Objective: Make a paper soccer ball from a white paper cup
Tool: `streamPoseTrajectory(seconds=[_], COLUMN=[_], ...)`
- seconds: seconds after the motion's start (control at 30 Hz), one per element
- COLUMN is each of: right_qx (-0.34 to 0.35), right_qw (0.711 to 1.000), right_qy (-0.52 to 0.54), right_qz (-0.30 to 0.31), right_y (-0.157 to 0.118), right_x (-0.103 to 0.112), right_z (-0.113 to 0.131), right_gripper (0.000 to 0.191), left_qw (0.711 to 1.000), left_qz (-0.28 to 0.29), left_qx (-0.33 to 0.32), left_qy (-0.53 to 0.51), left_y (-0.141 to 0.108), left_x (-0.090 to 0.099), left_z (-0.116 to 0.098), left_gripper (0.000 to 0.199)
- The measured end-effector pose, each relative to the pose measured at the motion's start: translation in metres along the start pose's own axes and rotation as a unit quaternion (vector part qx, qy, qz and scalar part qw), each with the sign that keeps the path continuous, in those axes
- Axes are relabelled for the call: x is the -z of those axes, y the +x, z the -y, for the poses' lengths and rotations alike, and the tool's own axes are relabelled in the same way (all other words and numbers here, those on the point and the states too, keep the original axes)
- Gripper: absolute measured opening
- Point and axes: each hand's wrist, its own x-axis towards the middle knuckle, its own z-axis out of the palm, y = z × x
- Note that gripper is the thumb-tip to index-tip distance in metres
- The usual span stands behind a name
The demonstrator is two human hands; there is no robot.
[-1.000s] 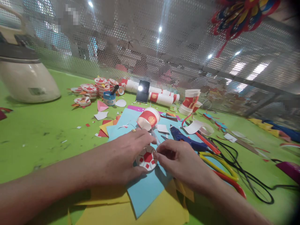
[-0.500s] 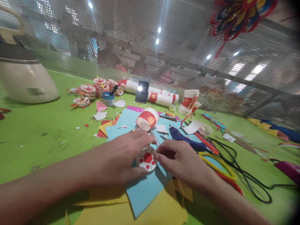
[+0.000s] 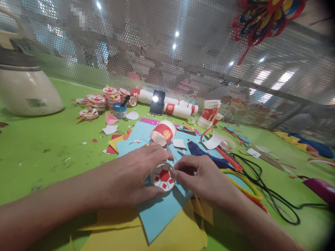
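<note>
Nearest, yellow paper sheets lie on the green bench, with one light-blue paper strip across them. Above the strip, one white disc sits between the two hands. The left hand, a gold ring on one finger, has its grip curved around the disc and holding it: thumb at the lower edge, fingers over the upper left. The right hand has thumb and forefinger at the disc's right edge; I cannot tell whether that grip closes on the rim or on something small.

The disc is round, its face turned up toward the camera, with one large red hexagon in the middle, three small red squares showing along the lower part, and thin dark lines joining them like a football pattern.

Just right of the right hand lies one looped yellow handle; beyond it, one dark-blue glue gun. Past the fingers, one red-and-white paper cup lies tipped. Farther off stand one blue jar, one phone propped up before lying cup stacks, and, at the left, one kettle. Behind all is a perforated mesh screen.
</note>
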Motion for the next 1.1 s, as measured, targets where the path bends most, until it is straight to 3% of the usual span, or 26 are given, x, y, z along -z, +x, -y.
streamPoseTrajectory(seconds=[0.3,1.1], right_qx=[-0.007,-0.024], right_qw=[1.000,0.999], right_qy=[0.005,0.043], right_qz=[-0.007,-0.001], right_y=[-0.0013,0.0021], right_x=[0.0003,-0.0004], right_z=[0.0024,0.0014], right_gripper=[0.018,0.015], left_qw=[1.000,1.000], left_qz=[0.017,0.000], left_qx=[-0.002,-0.007], left_qy=[0.008,0.003], left_y=[-0.0012,-0.0001], left_x=[0.0025,0.0013], left_z=[0.0019,0.0003], left_gripper=[0.042,0.042])
